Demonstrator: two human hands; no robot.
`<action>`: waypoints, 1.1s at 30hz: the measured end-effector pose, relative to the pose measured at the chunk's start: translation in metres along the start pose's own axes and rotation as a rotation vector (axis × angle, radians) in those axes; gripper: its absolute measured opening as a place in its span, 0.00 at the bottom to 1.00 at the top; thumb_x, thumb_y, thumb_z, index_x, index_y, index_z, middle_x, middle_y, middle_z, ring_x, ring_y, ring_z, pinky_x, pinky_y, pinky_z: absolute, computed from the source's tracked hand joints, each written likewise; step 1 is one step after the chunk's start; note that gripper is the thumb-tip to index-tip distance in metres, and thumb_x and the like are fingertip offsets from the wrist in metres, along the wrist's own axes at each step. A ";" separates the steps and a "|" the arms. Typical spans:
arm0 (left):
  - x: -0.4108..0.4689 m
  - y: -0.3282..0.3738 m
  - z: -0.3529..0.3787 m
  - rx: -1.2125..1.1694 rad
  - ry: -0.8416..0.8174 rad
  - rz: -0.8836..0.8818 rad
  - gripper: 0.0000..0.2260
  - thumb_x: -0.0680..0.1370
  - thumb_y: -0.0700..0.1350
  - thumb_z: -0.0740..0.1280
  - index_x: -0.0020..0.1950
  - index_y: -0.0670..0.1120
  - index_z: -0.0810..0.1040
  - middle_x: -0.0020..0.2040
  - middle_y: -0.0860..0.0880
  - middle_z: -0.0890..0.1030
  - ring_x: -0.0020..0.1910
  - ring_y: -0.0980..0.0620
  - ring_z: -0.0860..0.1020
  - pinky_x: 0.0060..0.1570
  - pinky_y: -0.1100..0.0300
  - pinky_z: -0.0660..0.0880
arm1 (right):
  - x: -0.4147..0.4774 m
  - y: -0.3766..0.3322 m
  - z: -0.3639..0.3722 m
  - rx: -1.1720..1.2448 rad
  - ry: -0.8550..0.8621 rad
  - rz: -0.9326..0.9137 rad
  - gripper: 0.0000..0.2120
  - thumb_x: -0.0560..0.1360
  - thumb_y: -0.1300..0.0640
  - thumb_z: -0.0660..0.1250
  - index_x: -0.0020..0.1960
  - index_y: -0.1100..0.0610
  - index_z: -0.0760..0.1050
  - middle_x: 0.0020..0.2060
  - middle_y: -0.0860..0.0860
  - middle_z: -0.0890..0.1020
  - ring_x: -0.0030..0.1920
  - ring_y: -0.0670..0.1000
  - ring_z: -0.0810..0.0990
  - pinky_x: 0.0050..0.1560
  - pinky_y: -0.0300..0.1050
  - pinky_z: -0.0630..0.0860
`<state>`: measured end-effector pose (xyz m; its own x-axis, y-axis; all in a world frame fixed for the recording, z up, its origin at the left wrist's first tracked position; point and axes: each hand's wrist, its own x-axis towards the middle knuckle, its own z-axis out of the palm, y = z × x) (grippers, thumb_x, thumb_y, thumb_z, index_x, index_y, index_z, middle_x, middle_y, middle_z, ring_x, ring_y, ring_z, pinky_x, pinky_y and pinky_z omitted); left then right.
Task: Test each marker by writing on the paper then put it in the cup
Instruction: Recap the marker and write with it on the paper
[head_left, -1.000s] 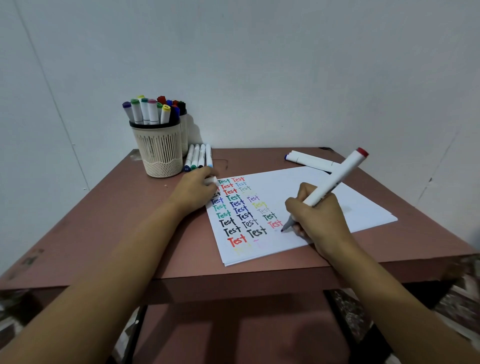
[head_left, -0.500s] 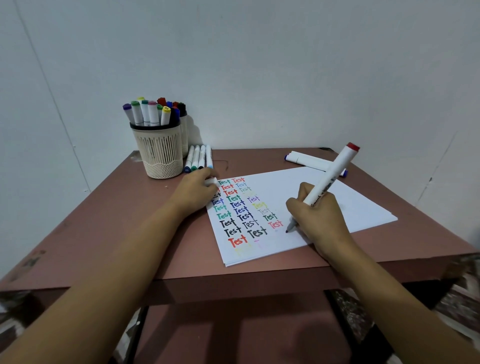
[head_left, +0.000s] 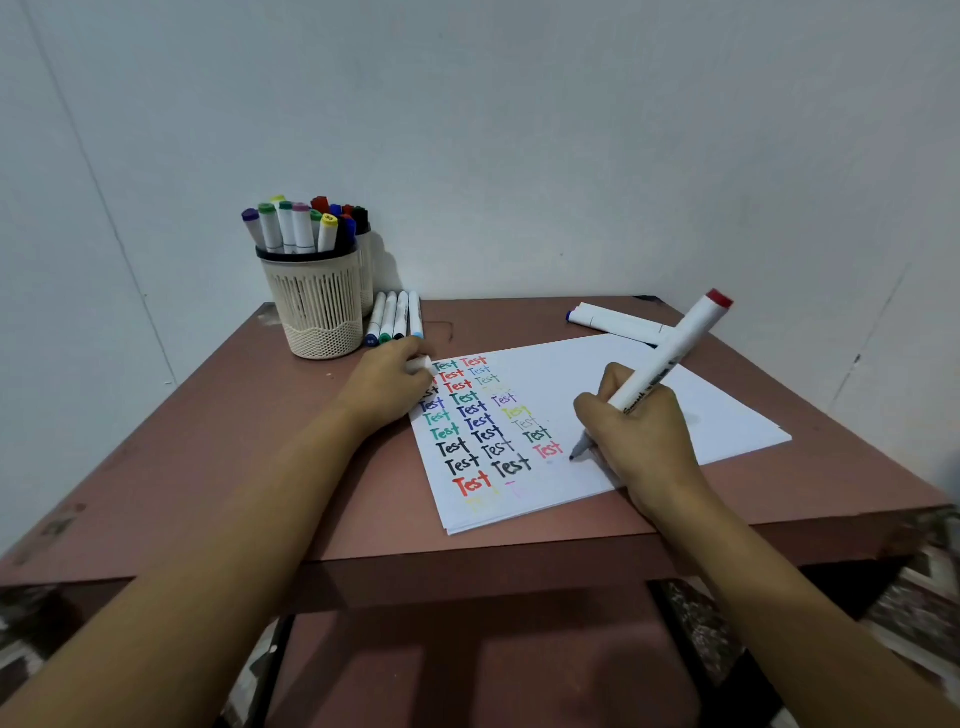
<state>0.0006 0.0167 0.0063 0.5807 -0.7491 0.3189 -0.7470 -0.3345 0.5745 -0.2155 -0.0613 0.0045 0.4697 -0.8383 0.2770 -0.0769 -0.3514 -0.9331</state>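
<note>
My right hand (head_left: 641, 441) grips a white marker (head_left: 670, 353) with a red end cap. Its dark tip touches the white paper (head_left: 623, 384) just right of a pink "Test". Rows of "Test" in several colours fill the paper's left part. My left hand (head_left: 387, 384) rests on the paper's top left corner, its fingers curled round a small white marker cap (head_left: 420, 364). The cream slotted cup (head_left: 317, 312) stands at the table's back left, holding several capped markers (head_left: 296, 228).
Several loose markers (head_left: 395, 317) lie side by side right of the cup. More white markers (head_left: 613, 319) lie at the back right, behind the paper. The brown table (head_left: 234, 441) stands against a white wall, and its front edge is near my arms.
The marker's top end swung slightly left and back right while its tip shifted a little right beside the pink "Test". My left hand stayed in place.
</note>
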 end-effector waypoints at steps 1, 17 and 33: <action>0.000 0.000 0.000 -0.001 0.001 -0.001 0.13 0.77 0.40 0.61 0.62 0.44 0.75 0.62 0.46 0.77 0.59 0.49 0.72 0.44 0.67 0.62 | 0.000 0.000 0.000 -0.003 0.004 -0.003 0.19 0.70 0.67 0.63 0.28 0.55 0.58 0.18 0.46 0.62 0.19 0.45 0.63 0.31 0.43 0.60; 0.002 -0.002 0.001 -0.082 0.001 -0.041 0.21 0.78 0.41 0.62 0.71 0.45 0.65 0.68 0.45 0.71 0.65 0.48 0.70 0.58 0.62 0.65 | 0.000 -0.001 0.001 -0.051 0.009 -0.024 0.16 0.72 0.66 0.62 0.32 0.56 0.58 0.29 0.57 0.65 0.30 0.52 0.71 0.33 0.42 0.66; -0.003 0.006 0.003 -0.146 0.168 0.130 0.14 0.79 0.44 0.62 0.65 0.46 0.73 0.48 0.52 0.75 0.46 0.51 0.74 0.44 0.67 0.64 | 0.045 -0.026 0.010 0.511 -0.122 0.050 0.14 0.74 0.59 0.67 0.32 0.58 0.68 0.23 0.51 0.71 0.27 0.49 0.69 0.29 0.40 0.67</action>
<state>-0.0065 0.0151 0.0072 0.5373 -0.6706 0.5114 -0.7715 -0.1460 0.6192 -0.1837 -0.0857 0.0388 0.5779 -0.7833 0.2289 0.3221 -0.0387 -0.9459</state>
